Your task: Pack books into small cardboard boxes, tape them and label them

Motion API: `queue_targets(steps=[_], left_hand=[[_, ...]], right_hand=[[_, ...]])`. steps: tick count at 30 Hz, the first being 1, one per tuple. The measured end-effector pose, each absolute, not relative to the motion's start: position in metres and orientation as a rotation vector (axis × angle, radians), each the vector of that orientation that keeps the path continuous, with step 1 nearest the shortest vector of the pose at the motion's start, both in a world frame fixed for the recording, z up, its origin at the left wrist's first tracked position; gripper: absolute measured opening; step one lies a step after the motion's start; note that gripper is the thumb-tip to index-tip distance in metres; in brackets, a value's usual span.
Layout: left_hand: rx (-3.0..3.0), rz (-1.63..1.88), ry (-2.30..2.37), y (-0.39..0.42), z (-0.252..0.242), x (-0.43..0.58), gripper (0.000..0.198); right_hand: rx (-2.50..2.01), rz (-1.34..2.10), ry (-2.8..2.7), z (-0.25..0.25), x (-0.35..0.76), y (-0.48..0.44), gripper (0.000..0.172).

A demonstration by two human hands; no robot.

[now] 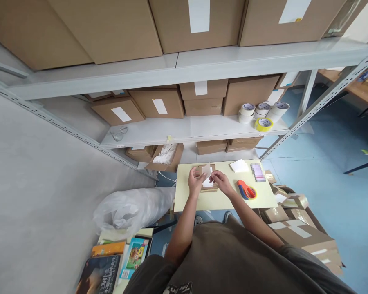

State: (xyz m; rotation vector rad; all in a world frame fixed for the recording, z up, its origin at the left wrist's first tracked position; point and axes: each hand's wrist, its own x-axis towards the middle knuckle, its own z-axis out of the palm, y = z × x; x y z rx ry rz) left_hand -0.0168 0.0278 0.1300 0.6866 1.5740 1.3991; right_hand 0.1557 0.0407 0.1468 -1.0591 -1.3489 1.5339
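Observation:
My left hand (196, 181) and my right hand (221, 182) meet above a pale yellow tabletop (260, 196). Between their fingertips is a small translucent white sheet (206, 173), pinched from both sides. Beneath it lies a flat brown cardboard piece (209, 188) with white paper (207, 183) on top. To the right are orange-handled scissors (245, 190), a white paper stack (239, 165) and a pixelated pink-and-white packet (257, 172).
Grey metal shelves (190, 67) stand ahead, holding cardboard boxes (159, 102) and white tape rolls (247, 112). A plastic-wrapped bundle (131, 210) lies at the left. Books (110, 261) sit at the lower left. Flattened cartons (294, 224) lie on the blue floor at the right.

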Motion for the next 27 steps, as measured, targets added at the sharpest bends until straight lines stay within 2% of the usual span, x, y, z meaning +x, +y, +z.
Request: queue_targets(steps=[2, 4, 8, 15, 22, 27], left_hand=[[0.859, 1.344, 1.507, 0.025, 0.142, -0.008, 0.051], [0.979, 1.253, 1.409, 0.024, 0.153, 0.002, 0.043], [0.946, 1.237, 1.418, 0.029, 0.162, 0.022, 0.046], [0.77, 1.29, 1.353, 0.041, 0.154, 0.059, 0.066], [0.926, 1.225, 1.579, 0.049, 0.142, 0.091, 0.047], [0.848, 1.242, 1.436, 0.061, 0.131, 0.093, 0.05]], right_hand=[[-1.042, 1.527, -1.359, 0.151, 0.162, 0.045, 0.045], [-1.018, 1.516, -1.377, 0.156, 0.17, 0.049, 0.044], [-0.949, 1.528, -1.411, 0.158, 0.186, 0.058, 0.04], [-0.945, 1.603, -1.343, 0.144, 0.222, 0.076, 0.037], [-1.007, 1.656, -1.351, 0.136, 0.247, 0.093, 0.038], [-0.991, 1.615, -1.356, 0.134, 0.257, 0.102, 0.042]])
